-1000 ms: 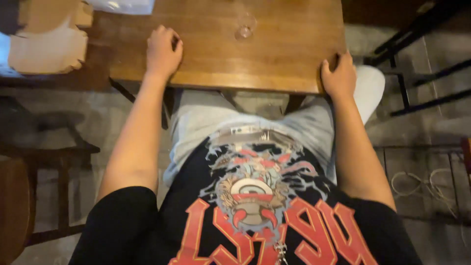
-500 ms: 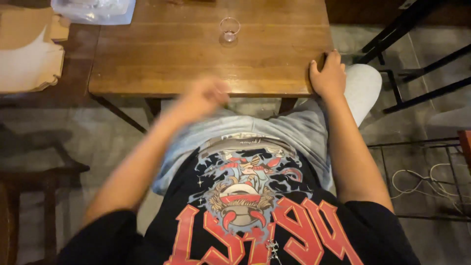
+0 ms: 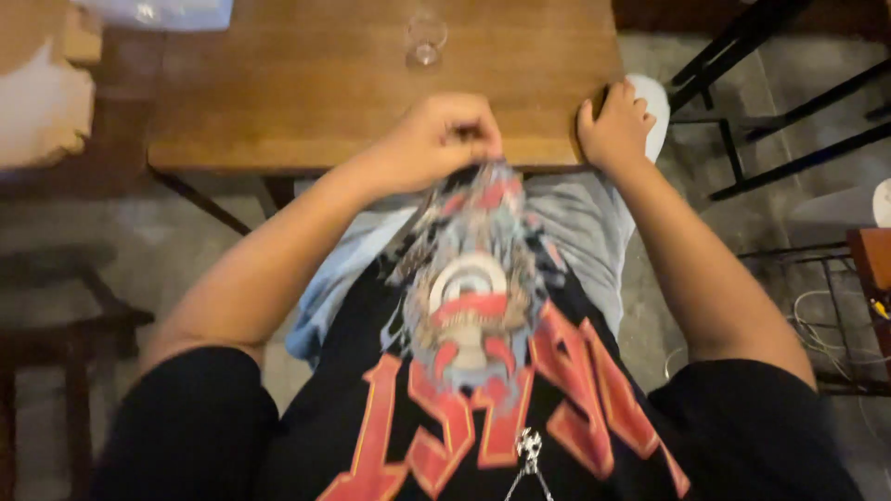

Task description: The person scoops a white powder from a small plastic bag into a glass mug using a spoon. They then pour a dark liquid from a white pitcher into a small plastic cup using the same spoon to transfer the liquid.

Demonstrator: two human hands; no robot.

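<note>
Left hand (image 3: 444, 137): fingers closed, pinching hem of black printed shirt (image 3: 473, 306), fabric pulled up over near edge of wooden table (image 3: 306, 83). Right hand (image 3: 614, 125): fingers curled, gripping near right corner of table. Clear glass (image 3: 425, 42) near far edge.

We see a dim, warm-toned indoor scene. The tabletop (image 3: 371, 83) catches the most light, with a soft sheen near the glass (image 3: 425, 42). The floor (image 3: 111, 241) lies in shadow. Motion blur smears the left hand (image 3: 436, 139) and the shirt (image 3: 473, 306); the corners are dark and soft.
</note>
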